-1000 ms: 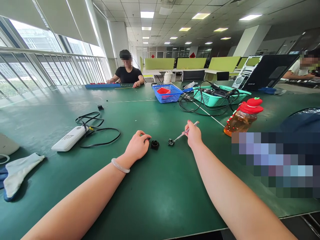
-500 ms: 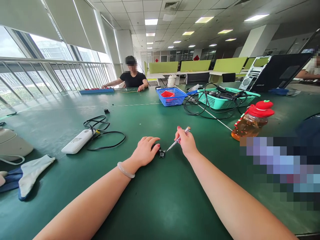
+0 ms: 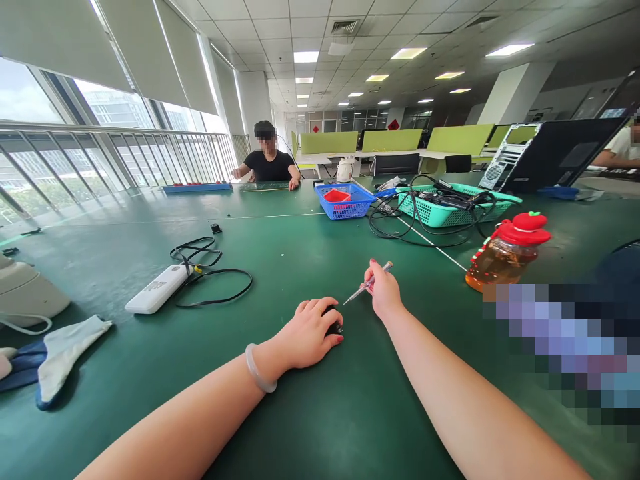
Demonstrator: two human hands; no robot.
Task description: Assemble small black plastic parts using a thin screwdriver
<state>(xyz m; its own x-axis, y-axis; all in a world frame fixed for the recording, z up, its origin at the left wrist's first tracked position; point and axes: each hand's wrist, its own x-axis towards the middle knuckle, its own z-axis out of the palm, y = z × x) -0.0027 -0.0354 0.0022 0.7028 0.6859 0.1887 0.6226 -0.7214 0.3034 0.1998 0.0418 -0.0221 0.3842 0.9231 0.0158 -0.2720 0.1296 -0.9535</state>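
My left hand [image 3: 309,335], with a pale bangle at the wrist, rests on the green tabletop. Its thumb and fingers close around a small black part [image 3: 335,326], mostly covered by the fingers, so its kind cannot be made out. In my right hand [image 3: 386,291] is a slim screwdriver [image 3: 355,295] with a thin metal shaft, gripped like a pen. The tip points down and left, just beyond the black part and apart from it.
A white power bank [image 3: 159,289] with a looped black cable lies left, near a blue-and-white glove [image 3: 70,353]. Ahead are a blue basket [image 3: 346,208] and a green basket [image 3: 440,215] of cables. A red-lidded bottle [image 3: 505,260] stands right. Across the table sits a person [image 3: 269,165].
My left thumb and fingers have closed around the black part, turning it and covering more of it. The screwdriver has drawn back from it, right and slightly away.
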